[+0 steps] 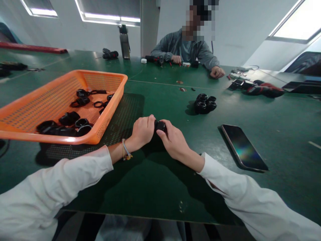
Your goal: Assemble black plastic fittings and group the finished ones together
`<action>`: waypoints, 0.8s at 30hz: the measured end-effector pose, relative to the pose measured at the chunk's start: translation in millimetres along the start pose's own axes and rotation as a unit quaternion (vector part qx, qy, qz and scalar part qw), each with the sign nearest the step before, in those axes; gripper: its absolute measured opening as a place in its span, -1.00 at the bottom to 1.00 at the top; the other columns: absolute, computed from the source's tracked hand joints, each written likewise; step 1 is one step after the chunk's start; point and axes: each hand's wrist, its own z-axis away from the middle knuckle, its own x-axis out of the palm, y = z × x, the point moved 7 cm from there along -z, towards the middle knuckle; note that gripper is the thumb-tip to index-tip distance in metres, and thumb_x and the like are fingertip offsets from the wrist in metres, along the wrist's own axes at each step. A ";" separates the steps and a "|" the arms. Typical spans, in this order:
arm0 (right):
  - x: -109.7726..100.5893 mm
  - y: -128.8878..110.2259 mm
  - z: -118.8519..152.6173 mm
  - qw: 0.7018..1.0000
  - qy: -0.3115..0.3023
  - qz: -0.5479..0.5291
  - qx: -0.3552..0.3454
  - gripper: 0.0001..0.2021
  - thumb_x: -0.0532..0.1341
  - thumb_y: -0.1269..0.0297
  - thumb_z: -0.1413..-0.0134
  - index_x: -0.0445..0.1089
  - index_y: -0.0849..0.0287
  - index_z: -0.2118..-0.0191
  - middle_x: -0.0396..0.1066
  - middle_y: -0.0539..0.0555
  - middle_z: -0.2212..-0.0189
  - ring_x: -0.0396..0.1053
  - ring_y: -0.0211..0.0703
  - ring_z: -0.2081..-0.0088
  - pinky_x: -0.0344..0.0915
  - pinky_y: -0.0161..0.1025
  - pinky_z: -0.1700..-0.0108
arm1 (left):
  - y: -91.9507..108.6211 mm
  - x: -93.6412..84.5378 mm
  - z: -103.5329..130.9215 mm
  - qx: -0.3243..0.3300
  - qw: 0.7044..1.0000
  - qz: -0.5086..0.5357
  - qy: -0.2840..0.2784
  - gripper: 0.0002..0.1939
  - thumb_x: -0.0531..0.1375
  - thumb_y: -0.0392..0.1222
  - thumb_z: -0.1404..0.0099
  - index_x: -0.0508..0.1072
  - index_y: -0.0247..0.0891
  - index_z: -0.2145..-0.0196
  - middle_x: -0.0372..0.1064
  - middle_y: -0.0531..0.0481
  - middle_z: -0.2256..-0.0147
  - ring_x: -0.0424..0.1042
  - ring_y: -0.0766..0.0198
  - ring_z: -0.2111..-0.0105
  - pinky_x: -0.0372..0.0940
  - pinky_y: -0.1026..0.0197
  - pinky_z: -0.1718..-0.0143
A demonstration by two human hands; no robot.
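Where the two hands meet above the green surface (pixel 155 187), a small black part (pixel 160 126) is grasped between them. The left hand (pixel 141 132) is clenched on the part from one side, its fingers curled over the top, and the right hand (pixel 174 142) is closed on it from the other side, with fingertips pressed against it. The part is held just above the surface, and most of it is hidden by the fingers. A thin bracelet (pixel 126 152) is worn on the left wrist, and white sleeves are worn on both arms.

Beyond and to the left of the grip, an orange perforated basket (pixel 30 110) is seen, with more black rings and parts lying in it. Beyond and to the right of the grip, a small cluster of black parts (pixel 205 103) is set on the surface. Near the right wrist, a dark phone (pixel 244 147) lies flat. Far across the surface, another person in a grey jacket (pixel 187 47) is seated with tools about them.
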 end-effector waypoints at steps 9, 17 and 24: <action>-0.3 -1.9 -3.0 0.998 0.004 0.033 -0.051 -0.73 0.04 0.36 -0.10 0.16 0.24 0.06 0.39 0.22 0.19 0.38 0.01 0.21 0.33 -0.05 0.20 | -1.9 -0.9 -0.7 0.010 0.996 0.085 0.023 -0.56 -0.23 -0.24 -0.31 0.42 -0.31 0.40 0.43 -0.07 0.44 0.39 0.23 0.42 0.21 0.24 0.36; -10.7 -15.0 0.3 0.964 -0.005 0.155 -0.215 -0.65 0.04 0.44 -0.11 0.17 0.20 -0.04 0.31 0.24 0.06 0.30 0.01 0.13 0.30 0.01 0.07 | -6.5 3.4 -2.8 -0.008 0.972 0.233 0.032 -0.55 -0.22 -0.20 -0.34 0.38 -0.28 0.48 0.41 -0.02 0.49 0.38 0.28 0.41 0.24 0.30 0.34; -5.0 -15.9 -0.8 0.960 -0.013 0.183 -0.213 -0.68 0.06 0.30 -0.15 0.17 0.29 -0.01 0.37 0.27 0.19 0.33 0.04 0.23 0.33 0.02 0.16 | -9.3 5.9 -1.4 -0.015 0.999 0.032 0.019 -0.68 -0.13 -0.26 -0.32 0.41 -0.30 0.33 0.45 -0.10 0.31 0.38 0.19 0.27 0.22 0.18 0.17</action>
